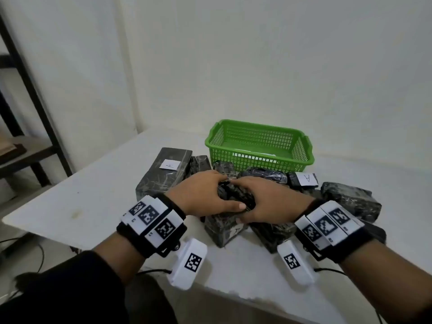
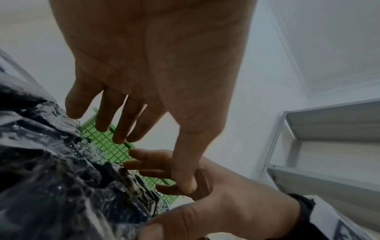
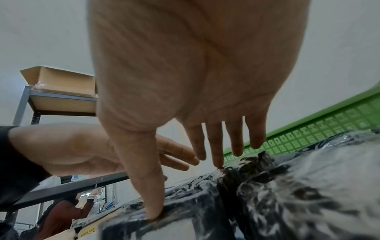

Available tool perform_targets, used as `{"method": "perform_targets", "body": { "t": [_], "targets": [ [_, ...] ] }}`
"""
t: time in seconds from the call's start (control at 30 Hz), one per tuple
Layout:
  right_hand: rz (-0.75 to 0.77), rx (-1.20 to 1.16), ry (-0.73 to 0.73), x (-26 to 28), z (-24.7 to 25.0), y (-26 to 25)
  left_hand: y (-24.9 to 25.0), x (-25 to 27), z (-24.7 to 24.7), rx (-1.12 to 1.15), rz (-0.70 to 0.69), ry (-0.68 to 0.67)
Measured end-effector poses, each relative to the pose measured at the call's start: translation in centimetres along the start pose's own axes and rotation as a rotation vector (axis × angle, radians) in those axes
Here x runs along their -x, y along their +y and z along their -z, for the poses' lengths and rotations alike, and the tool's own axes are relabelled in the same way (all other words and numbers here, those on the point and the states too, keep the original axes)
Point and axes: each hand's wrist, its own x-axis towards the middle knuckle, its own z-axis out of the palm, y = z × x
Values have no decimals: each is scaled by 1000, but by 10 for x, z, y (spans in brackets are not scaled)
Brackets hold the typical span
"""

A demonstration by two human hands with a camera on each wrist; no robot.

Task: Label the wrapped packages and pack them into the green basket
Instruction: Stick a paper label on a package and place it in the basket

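Both hands lie together, fingers straight, left hand (image 1: 203, 195) and right hand (image 1: 268, 202) apparently resting on a wrapped package (image 1: 224, 226) near the green basket (image 1: 257, 146).

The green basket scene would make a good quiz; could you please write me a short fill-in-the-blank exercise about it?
1. The basket behind the packages is coloured ____.
2. The paper label on the large package at the left bears the letter ____.
3. The left hand and right hand both rest on a dark wrapped ____.

Missing words: green; A; package
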Motion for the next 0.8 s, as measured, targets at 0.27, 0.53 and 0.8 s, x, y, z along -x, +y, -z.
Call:
{"method": "perform_targets", "body": {
  "t": [0.27, 0.53, 0.8],
  "targets": [
    [11, 163, -67, -13, -6, 6, 1, 6, -9, -21, -20, -63],
    [43, 89, -41, -16, -3, 9, -10, 7, -19, 56, 51, -66],
    [11, -476, 217, -12, 15, 30, -35, -15, -6, 600, 98, 149]
  ]
}}
